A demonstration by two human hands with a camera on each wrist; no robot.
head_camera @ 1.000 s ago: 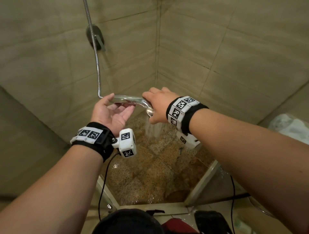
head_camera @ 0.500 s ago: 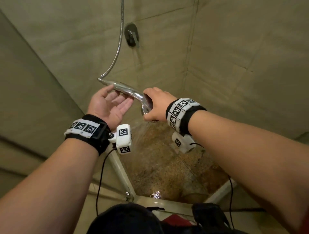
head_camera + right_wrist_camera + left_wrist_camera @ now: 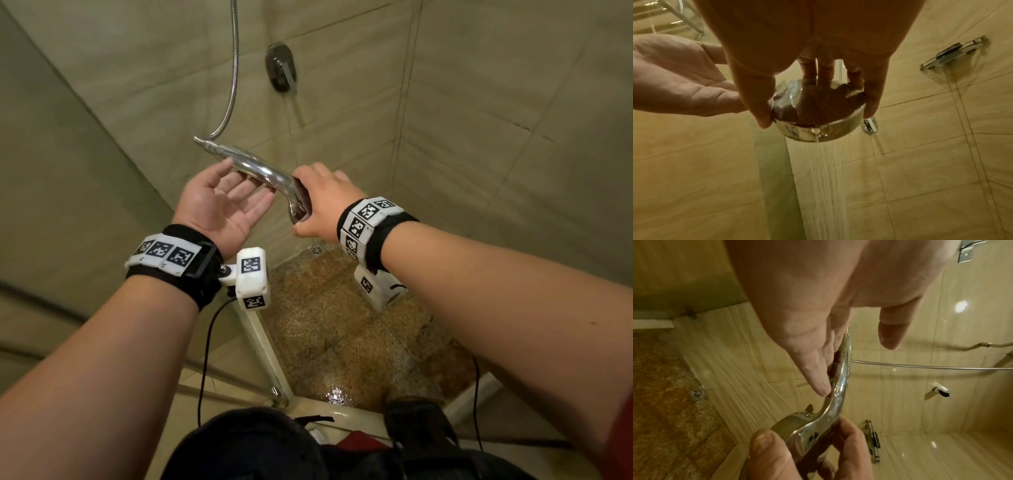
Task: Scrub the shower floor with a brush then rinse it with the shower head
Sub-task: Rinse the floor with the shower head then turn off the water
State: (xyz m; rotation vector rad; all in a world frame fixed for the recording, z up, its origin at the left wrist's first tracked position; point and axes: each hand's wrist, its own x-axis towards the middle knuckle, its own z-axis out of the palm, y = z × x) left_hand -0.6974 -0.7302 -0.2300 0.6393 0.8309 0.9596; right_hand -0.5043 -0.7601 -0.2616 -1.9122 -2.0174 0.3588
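Note:
A chrome shower head (image 3: 260, 171) (image 3: 840, 381) (image 3: 818, 113) hangs level over the brown speckled shower floor (image 3: 342, 329), spraying water downward. My right hand (image 3: 318, 202) (image 3: 818, 91) grips its round head from above, fingers curled over the rim. My left hand (image 3: 226, 202) (image 3: 818, 331) lies palm up under the handle with straight fingers touching it, the thumb apart. A metal hose (image 3: 234, 68) (image 3: 920, 367) runs up from the handle's end. No brush is in view.
A wall mixer valve (image 3: 281, 70) sits on the beige tiled wall behind. A floor drain (image 3: 317, 249) (image 3: 698, 393) lies near the wall. A metal corner shelf (image 3: 955, 53) hangs at the right. The white shower threshold (image 3: 267, 349) borders the floor.
The shower head has tilted, its handle end rising to the upper left, while the view swung left. Both hands keep their places on it; water keeps flowing.

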